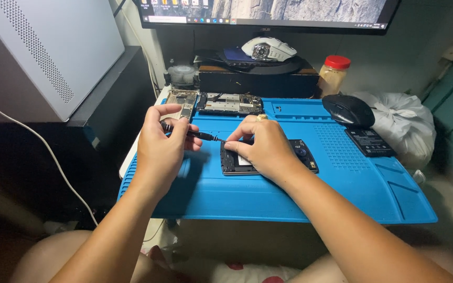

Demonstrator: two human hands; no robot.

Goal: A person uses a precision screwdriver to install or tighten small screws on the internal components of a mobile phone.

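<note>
**Two hands at an opened phone on a blue mat**

A grey case (43, 52) with a vent strip fills the upper left, and a monitor (268, 13) spans the top edge. Below them a blue mat (289, 194) covers the surface, its moulded trays along the far edge and right side. A white bag (402, 123) slumps at the mat's right, knotted shut, contents hidden. A jar (333, 75) with a red lid and pale filling stands behind the mat, near a black mouse (348, 110); a white mouse (268, 49) rests on a dark box under the monitor. A flat black battery (369, 141) with a printed label lies on the mat's ribbed patch.

The phone (302, 154), back off, lies at the mat's middle. The right hand (266, 147) presses down on it, fingers curled close over its left half. The left hand (163, 149) has its fingers closed around a screwdriver (192, 133), whose tip meets the phone's upper left corner beside the right fingertips. Two circuit boards (229, 104) sit in the far tray.
</note>
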